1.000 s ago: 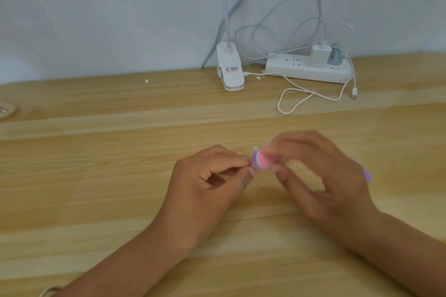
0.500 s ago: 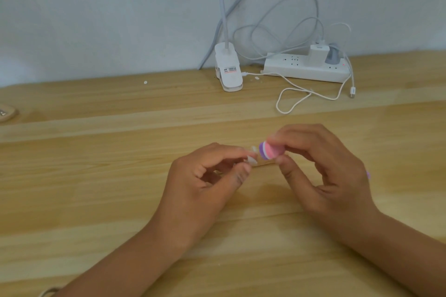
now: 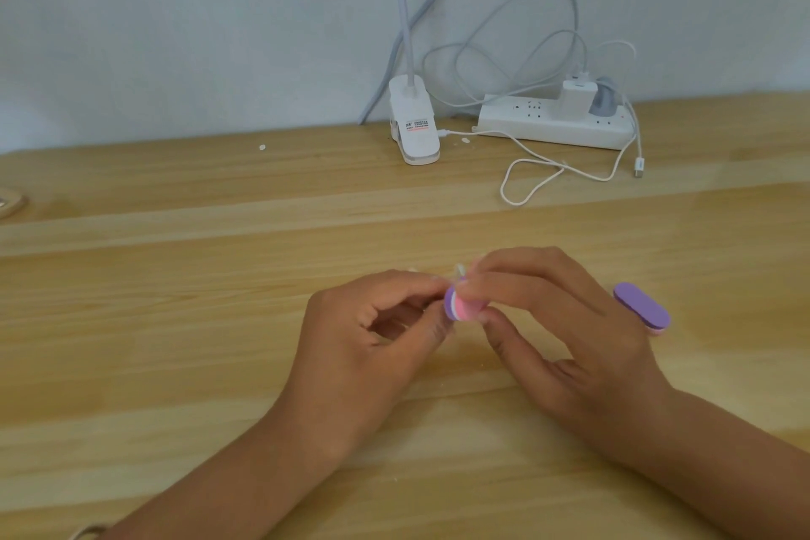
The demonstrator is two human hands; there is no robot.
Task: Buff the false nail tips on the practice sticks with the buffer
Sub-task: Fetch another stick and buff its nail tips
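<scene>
Change: your buffer [image 3: 460,306] is back against the nail tip [image 3: 460,268]; buffing goes on.
Left hand [image 3: 364,346]: pinches the tip's hidden stick.
Right hand [image 3: 565,346]: pinches the buffer.

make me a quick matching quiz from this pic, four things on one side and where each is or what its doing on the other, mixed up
Things
A. buffer
B. left hand
C. power strip
D. clip lamp base

Places or states
1. stands left of the power strip, with a white stem rising from it
2. pinched in the fingers of the right hand
3. lies by the wall and carries a white charger
4. pinches a small pale practice stick against the buffer

Pairs: A-2, B-4, C-3, D-1
</scene>
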